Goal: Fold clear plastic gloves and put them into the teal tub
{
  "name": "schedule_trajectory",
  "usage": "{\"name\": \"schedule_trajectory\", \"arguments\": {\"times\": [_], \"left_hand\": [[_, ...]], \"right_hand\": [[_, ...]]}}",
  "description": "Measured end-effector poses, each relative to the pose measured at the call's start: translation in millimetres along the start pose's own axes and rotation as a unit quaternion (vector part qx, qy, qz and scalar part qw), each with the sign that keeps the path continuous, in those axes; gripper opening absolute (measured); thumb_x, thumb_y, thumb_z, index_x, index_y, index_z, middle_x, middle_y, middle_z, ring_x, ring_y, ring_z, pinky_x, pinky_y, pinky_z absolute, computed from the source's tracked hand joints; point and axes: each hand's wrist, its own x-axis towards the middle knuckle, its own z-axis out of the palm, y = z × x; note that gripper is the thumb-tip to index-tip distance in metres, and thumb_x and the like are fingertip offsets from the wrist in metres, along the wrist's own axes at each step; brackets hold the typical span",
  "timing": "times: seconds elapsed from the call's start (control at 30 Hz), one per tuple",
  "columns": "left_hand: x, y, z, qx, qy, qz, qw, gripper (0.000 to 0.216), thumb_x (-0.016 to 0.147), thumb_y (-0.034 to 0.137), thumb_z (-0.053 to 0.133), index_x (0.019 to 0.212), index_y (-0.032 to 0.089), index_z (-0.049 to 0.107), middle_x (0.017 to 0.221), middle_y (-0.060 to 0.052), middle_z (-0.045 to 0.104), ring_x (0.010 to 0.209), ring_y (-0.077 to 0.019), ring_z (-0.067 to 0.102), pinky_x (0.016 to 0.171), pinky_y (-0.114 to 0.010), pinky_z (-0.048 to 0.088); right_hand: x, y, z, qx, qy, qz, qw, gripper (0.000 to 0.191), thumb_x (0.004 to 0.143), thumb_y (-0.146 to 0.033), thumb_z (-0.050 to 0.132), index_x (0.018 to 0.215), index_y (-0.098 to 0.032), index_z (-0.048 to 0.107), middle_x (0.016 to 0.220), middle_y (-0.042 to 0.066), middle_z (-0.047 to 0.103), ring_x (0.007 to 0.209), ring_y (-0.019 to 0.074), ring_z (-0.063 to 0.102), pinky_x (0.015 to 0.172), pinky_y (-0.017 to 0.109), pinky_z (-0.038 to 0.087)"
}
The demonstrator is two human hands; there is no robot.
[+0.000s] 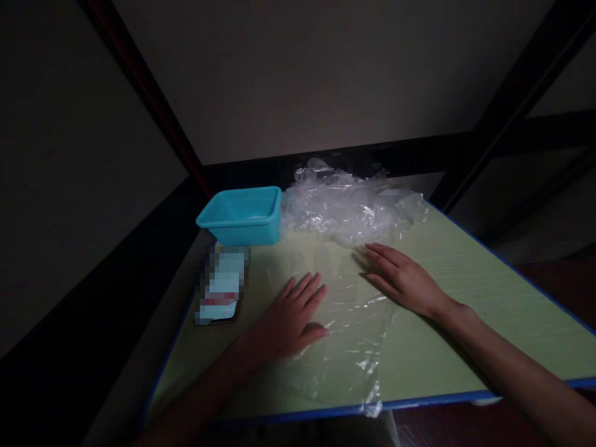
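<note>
A clear plastic bag (347, 335) lies spread out on the pale table, its near end reaching the front edge. Over its left side rests my left hand (295, 316), palm down with the fingers apart. My right hand (403, 279) is at the bag's right side, fingers stretched out toward its far part; whether the fingertips touch the film I cannot tell. Neither hand grips anything. Just beyond the hands sits a crumpled heap of clear plastic bags (349, 208).
At the back left of the table (465, 298) stands a turquoise plastic basin (246, 233). A phone (223, 285) with a blurred screen lies in front of it, near the left edge. Blue edging runs round the table, and a wall (326, 74) rises behind.
</note>
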Motion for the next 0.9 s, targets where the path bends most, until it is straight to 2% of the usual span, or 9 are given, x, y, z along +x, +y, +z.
{"name": "schedule_trajectory", "arguments": {"times": [0.1, 0.17, 0.27, 0.33, 0.4, 0.5, 0.57, 0.7, 0.9], "left_hand": [[3.6, -0.7, 6.3, 0.003, 0.021, -0.010, 1.000, 0.070, 0.085, 0.047, 0.051, 0.140, 0.011, 0.028, 0.150, -0.017, 0.019, 0.139, -0.0290, 0.014, 0.109, -0.052, 0.018], [4.7, 2.5, 7.9, 0.002, 0.034, -0.009, 0.999, 0.072, 0.083, 0.050, 0.052, 0.140, 0.012, 0.029, 0.150, -0.017, 0.020, 0.139, -0.0289, 0.014, 0.109, -0.052, 0.018], [4.7, 1.3, 7.6, 0.001, 0.047, -0.011, 0.999, 0.075, 0.082, 0.053, 0.051, 0.140, 0.011, 0.028, 0.150, -0.017, 0.020, 0.139, -0.0292, 0.014, 0.110, -0.053, 0.016], [3.0, -7.1, 6.7, -0.004, 0.080, -0.027, 0.996, 0.072, 0.084, 0.051, 0.049, 0.140, 0.011, 0.028, 0.149, -0.017, 0.022, 0.139, -0.0292, 0.014, 0.110, -0.053, 0.016], [0.7, -20.2, 5.3, -0.017, 0.137, -0.070, 0.988, 0.063, 0.087, 0.044, 0.046, 0.138, 0.012, 0.031, 0.148, -0.017, 0.027, 0.138, -0.0284, 0.020, 0.109, -0.050, 0.021], [-1.2, -40.8, -0.7, -0.042, 0.201, -0.186, 0.961, 0.051, 0.086, 0.033, 0.048, 0.131, 0.012, 0.039, 0.137, -0.018, 0.043, 0.128, -0.0286, 0.040, 0.103, -0.046, 0.034], [0.1, -50.7, -8.2, -0.056, 0.184, -0.231, 0.954, 0.049, 0.083, 0.029, 0.052, 0.128, 0.013, 0.041, 0.129, -0.016, 0.050, 0.120, -0.0281, 0.047, 0.100, -0.044, 0.037], [8.4, -61.2, -25.1, -0.089, 0.098, -0.269, 0.954, 0.044, 0.075, 0.024, 0.061, 0.117, 0.014, 0.049, 0.121, -0.013, 0.054, 0.116, -0.0279, 0.048, 0.097, -0.039, 0.037], [17.9, -70.0, -28.1, -0.139, 0.092, -0.297, 0.940, 0.052, 0.068, 0.022, 0.068, 0.116, 0.012, 0.051, 0.118, -0.014, 0.054, 0.107, -0.0282, 0.054, 0.087, -0.036, 0.042]], "right_hand": [[0.2, -17.6, -7.5, 0.047, 0.003, 0.007, 0.999, 0.040, 0.093, -0.031, 0.036, 0.125, -0.013, 0.051, 0.131, 0.017, 0.052, 0.119, 0.0271, 0.050, 0.096, 0.047, 0.046], [-0.6, -35.9, -8.8, 0.073, -0.032, -0.006, 0.997, 0.043, 0.093, -0.032, 0.037, 0.129, -0.012, 0.048, 0.133, 0.017, 0.050, 0.122, 0.0267, 0.048, 0.096, 0.046, 0.046], [-2.9, -62.9, -5.8, 0.079, -0.096, -0.065, 0.990, 0.062, 0.090, -0.045, 0.043, 0.137, -0.005, 0.038, 0.141, 0.021, 0.039, 0.130, 0.0303, 0.036, 0.103, 0.048, 0.039], [-3.7, -74.2, -3.4, 0.079, -0.126, -0.093, 0.984, 0.075, 0.086, -0.054, 0.044, 0.140, -0.003, 0.031, 0.144, 0.022, 0.032, 0.134, 0.0319, 0.029, 0.106, 0.049, 0.034], [-1.6, -77.8, -2.8, 0.086, -0.140, -0.102, 0.981, 0.080, 0.085, -0.058, 0.044, 0.143, -0.006, 0.025, 0.146, 0.021, 0.028, 0.135, 0.0317, 0.026, 0.107, 0.050, 0.031], [10.4, -73.0, -5.7, 0.097, -0.143, -0.102, 0.980, 0.075, 0.087, -0.053, 0.045, 0.143, -0.008, 0.025, 0.145, 0.020, 0.030, 0.133, 0.0300, 0.030, 0.107, 0.047, 0.032], [23.9, -68.1, -7.8, 0.104, -0.150, -0.107, 0.977, 0.067, 0.089, -0.048, 0.044, 0.141, -0.008, 0.030, 0.143, 0.019, 0.036, 0.131, 0.0283, 0.036, 0.106, 0.045, 0.035], [50.4, -65.7, -5.4, 0.116, -0.152, -0.113, 0.975, 0.049, 0.093, -0.038, 0.042, 0.133, -0.011, 0.044, 0.135, 0.016, 0.048, 0.124, 0.0250, 0.045, 0.102, 0.041, 0.041], [57.8, -71.8, 8.9, 0.131, -0.118, -0.162, 0.971, 0.036, 0.094, -0.033, 0.041, 0.123, -0.015, 0.054, 0.130, 0.014, 0.053, 0.122, 0.0229, 0.048, 0.099, 0.041, 0.044]]}}
